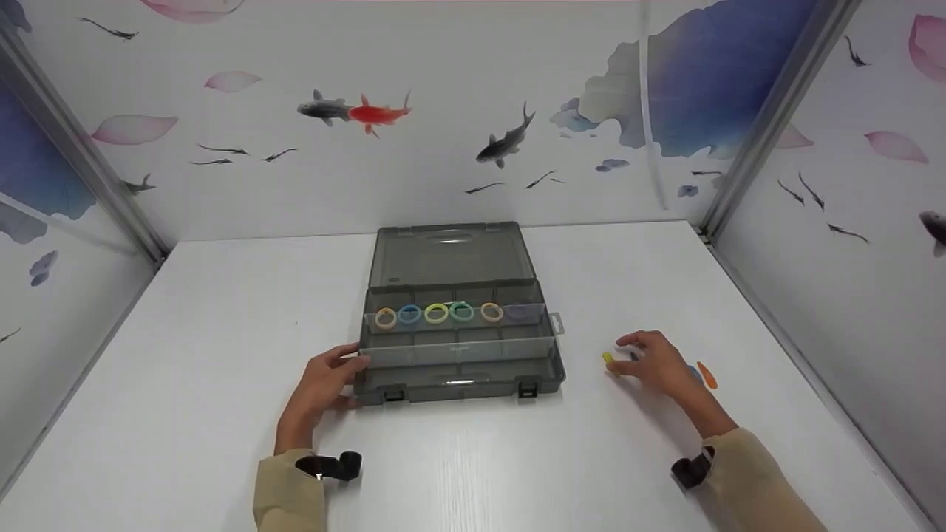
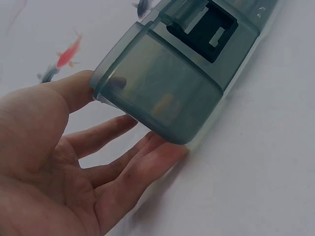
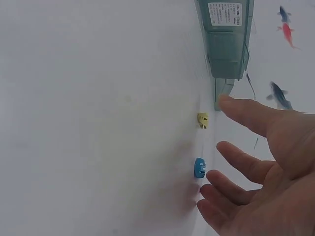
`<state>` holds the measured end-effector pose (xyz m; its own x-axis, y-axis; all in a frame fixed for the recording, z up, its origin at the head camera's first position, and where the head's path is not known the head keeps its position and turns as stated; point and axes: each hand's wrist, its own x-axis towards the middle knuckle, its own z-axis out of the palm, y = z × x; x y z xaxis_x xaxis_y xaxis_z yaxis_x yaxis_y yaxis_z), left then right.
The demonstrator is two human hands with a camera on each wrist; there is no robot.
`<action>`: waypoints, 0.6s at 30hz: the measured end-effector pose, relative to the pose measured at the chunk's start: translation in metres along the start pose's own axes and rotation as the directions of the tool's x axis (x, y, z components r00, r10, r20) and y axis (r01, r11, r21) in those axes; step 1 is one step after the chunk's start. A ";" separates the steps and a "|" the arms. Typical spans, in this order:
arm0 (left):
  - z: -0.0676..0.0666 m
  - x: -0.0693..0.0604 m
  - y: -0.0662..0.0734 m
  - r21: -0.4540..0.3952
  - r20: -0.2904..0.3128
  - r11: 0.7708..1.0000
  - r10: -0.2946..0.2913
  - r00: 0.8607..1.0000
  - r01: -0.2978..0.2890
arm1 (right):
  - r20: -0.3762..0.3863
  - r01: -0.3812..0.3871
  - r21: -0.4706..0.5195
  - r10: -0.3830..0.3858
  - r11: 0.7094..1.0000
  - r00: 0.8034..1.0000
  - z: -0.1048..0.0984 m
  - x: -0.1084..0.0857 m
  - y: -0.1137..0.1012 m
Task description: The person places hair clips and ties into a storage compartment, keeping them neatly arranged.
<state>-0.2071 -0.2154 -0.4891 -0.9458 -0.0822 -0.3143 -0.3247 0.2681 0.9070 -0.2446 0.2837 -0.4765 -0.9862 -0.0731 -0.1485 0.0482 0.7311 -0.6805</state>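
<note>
A grey see-through compartment box (image 1: 458,373) lies on the table with its lid (image 1: 452,255) laid back. My left hand (image 1: 321,380) grips the front left corner of the box, thumb over the rim and fingers against the outside, as the left wrist view shows. My right hand (image 1: 654,366) hovers right of the box, fingers spread and holding nothing. Close to its thumb and fingers lie a small yellow piece (image 3: 203,120) and a small blue piece (image 3: 199,168). An orange piece (image 1: 707,374) lies just beyond that hand, partly behind it in the head view.
Several coloured rings, among them a yellow ring (image 1: 436,322) and a green ring (image 1: 452,318), stand in a row at a clear divider in the box. A white patterned wall (image 1: 443,185) rises behind the white table (image 1: 443,473), with side walls left and right.
</note>
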 end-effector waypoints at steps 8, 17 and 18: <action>0.001 0.000 0.001 0.001 0.003 1.000 0.002 1.000 -0.002 | -0.047 0.056 -0.061 -0.059 0.997 0.997 0.002 -0.001 -0.002; 0.000 -0.002 0.000 0.002 0.008 1.000 0.010 1.000 -0.010 | -0.057 0.079 -0.107 -0.085 0.991 0.995 0.003 0.004 -0.003; 0.000 -0.003 0.000 0.000 0.009 1.000 0.010 1.000 -0.010 | -0.058 0.075 -0.105 -0.082 0.992 0.995 0.003 0.004 -0.004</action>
<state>-0.2047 -0.2154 -0.4880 -0.9489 -0.0712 -0.3076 -0.3152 0.2688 0.9102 -0.2485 0.2787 -0.4767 -0.9944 -0.0931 -0.0501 -0.0432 0.7909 -0.6104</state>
